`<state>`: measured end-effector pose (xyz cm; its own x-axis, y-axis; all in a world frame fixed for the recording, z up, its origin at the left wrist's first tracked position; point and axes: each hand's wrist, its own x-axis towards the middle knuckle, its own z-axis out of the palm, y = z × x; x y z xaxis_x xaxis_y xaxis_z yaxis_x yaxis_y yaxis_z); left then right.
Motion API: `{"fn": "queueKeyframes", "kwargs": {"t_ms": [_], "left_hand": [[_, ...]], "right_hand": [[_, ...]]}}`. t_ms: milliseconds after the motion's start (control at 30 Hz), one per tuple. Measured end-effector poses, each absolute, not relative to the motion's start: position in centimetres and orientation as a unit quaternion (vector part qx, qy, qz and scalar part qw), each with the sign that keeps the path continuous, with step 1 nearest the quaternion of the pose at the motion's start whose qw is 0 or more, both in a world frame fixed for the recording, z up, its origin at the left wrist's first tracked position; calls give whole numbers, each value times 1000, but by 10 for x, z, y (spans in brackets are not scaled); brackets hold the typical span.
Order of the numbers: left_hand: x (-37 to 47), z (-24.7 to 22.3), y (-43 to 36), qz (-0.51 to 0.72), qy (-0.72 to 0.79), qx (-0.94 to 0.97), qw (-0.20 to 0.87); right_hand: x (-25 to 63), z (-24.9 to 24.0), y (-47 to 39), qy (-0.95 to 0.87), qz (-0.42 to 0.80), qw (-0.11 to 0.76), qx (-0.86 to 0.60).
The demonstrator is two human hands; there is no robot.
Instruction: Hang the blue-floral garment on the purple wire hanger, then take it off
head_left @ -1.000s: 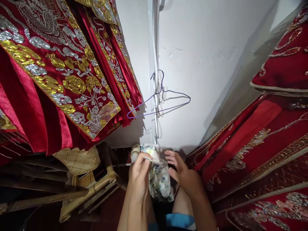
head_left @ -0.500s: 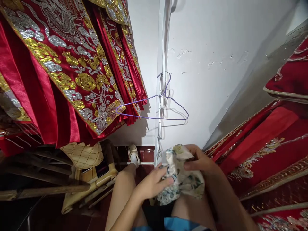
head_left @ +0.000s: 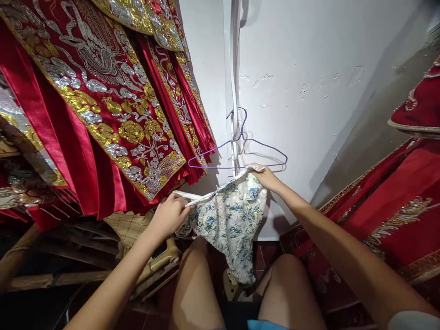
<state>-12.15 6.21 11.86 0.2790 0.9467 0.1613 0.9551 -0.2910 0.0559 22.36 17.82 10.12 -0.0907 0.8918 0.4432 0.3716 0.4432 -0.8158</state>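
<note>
A white garment with a blue and green floral print (head_left: 227, 215) hangs stretched between my two hands, its lower part drooping over my knees. My left hand (head_left: 172, 211) is closed on the white edge at its left end. My right hand (head_left: 264, 178) grips the upper right corner, higher than the left; some of its fingers are hidden behind the cloth. Just above the garment, a thin purple hanger (head_left: 242, 140) hangs by its hook from a white strip on the wall, with no clothing on it.
Red robes with gold and silver embroidery (head_left: 134, 133) hang at left. More red embroidered garments (head_left: 388, 201) hang at right. A bamboo chair (head_left: 161, 259) stands at lower left, with a quilted cream bag (head_left: 132, 227) on it. Behind the hanger is a white wall (head_left: 309, 82).
The floral garment was bunched over my lap and is now raised and spread out. My left hand has moved left and up, my right hand up towards the hanger. The view has shifted slightly.
</note>
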Motion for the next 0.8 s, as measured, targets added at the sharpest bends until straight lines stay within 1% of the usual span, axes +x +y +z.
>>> {"fn": "queueKeyframes", "kwargs": {"t_ms": [167, 300, 400, 500, 600, 700, 800], "left_hand": [[-121, 135, 71, -197, -554, -808, 41], [-98, 149, 75, -273, -496, -823, 35], [-69, 163, 82, -326, -453, -829, 43], [-43, 178, 93, -376, -463, -801, 52], [-32, 186, 104, -393, -505, -766, 69], [-37, 188, 110, -370, -502, -777, 81], [-47, 188, 112, -368, -482, -792, 72]], "right_hand": [[250, 101, 172, -668, 239, 514, -483], [266, 107, 146, -668, 219, 520, -485], [258, 110, 128, -678, 259, 503, -469], [249, 109, 114, -680, 289, 500, -452], [255, 111, 107, -660, 250, 550, -446], [277, 118, 108, -601, 177, 618, -474], [302, 127, 116, -575, 121, 644, -490]]}}
